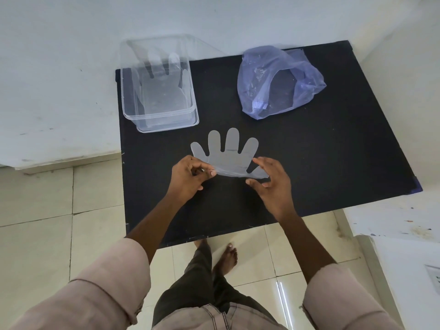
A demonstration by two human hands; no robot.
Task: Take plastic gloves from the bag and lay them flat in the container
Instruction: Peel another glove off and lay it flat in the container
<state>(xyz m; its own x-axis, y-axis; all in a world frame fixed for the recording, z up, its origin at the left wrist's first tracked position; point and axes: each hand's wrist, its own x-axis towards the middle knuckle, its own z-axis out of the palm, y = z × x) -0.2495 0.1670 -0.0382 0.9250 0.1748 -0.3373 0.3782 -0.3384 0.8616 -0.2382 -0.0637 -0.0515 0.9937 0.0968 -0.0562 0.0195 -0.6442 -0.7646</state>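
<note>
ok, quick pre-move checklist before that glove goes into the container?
1. Glove held: ok. The left hand pinches the cuff of the glove; the right hand is at the other cuff corner, its grip cannot be told.
2. Glove flat: ok mostly. Fingers spread on the black table, cuff edge lifted.
3. Container open: ok, no lid on it.
4. Room inside: ok. At least one glove lies flat there already, count cannot tell.
5. Path from glove to container: ok, nothing between them.
6. Bag out of the way: ok, off to the right; contents cannot tell.
</note>
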